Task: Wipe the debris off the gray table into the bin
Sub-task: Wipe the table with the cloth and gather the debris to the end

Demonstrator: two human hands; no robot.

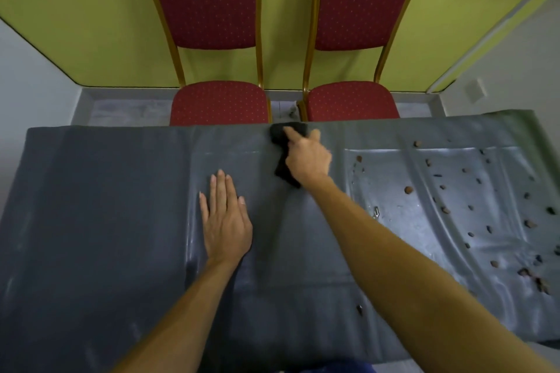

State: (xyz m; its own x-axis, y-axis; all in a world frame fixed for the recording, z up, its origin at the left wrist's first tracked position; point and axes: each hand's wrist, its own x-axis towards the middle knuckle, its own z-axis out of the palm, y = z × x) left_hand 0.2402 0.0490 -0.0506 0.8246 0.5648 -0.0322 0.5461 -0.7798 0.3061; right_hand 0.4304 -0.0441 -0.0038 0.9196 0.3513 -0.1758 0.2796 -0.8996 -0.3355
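Note:
The gray table [106,206] fills the lower view under a wrinkled dark cover. My right hand [307,157] reaches to the far edge at the middle and presses a black cloth [280,136] onto the surface, fingers closed over it. My left hand [225,218] lies flat on the table left of the right arm, fingers apart, holding nothing. Several small brown and dark bits of debris [445,209] are scattered over the right part of the table. One bit [359,309] lies near the front edge. No bin is in view.
Two red padded chairs with gold frames, one on the left [219,103] and one on the right [351,101], stand close behind the table's far edge against a yellow-green wall. A gray floor strip shows between the chairs and the table.

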